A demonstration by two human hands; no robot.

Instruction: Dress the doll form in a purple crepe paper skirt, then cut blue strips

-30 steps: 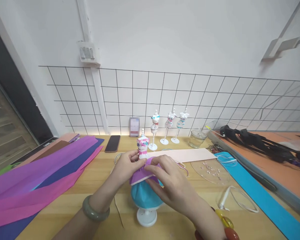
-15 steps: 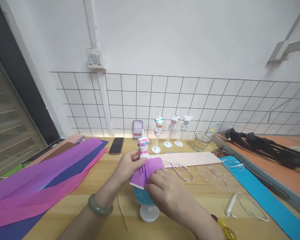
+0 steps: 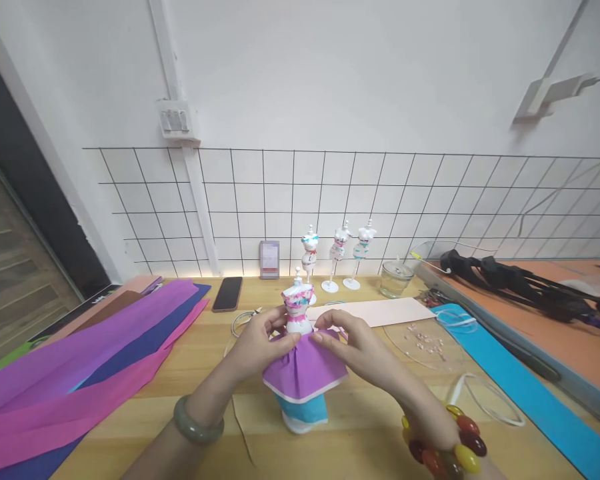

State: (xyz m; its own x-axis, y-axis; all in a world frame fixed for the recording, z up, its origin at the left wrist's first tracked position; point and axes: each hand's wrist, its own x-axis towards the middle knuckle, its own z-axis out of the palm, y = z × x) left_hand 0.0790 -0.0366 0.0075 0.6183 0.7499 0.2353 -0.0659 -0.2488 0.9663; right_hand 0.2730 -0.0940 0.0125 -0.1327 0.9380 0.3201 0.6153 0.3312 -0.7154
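Observation:
In front of me stands a small white dress form (image 3: pixel 297 324) with pink and blue bands round its bust and waist. A purple skirt (image 3: pixel 307 375) with a white hem hangs from its hips, over a blue layer (image 3: pixel 307 409) that reaches down near the white base (image 3: pixel 298 425). My left hand (image 3: pixel 260 347) pinches the skirt's gathered top edge at the left of the waist, thumb in front. On the other side, my right hand (image 3: pixel 353 343) grips the same edge between thumb and fingers. The back of the skirt is hidden.
Coloured paper sheets (image 3: pixel 130 340) lie at the left, near a dark phone (image 3: pixel 227 294). Three more dress forms (image 3: pixel 364 244) and a glass jar (image 3: pixel 396 280) stand at the back. A pale strip (image 3: pixel 380 312), pink beads (image 3: pixel 427 343) and a blue strip (image 3: pixel 510 373) lie rightward.
My right hand has moved up from the skirt's lower front to its waist edge. The purple skirt now spreads across the front of the form, which stands nearer and more upright.

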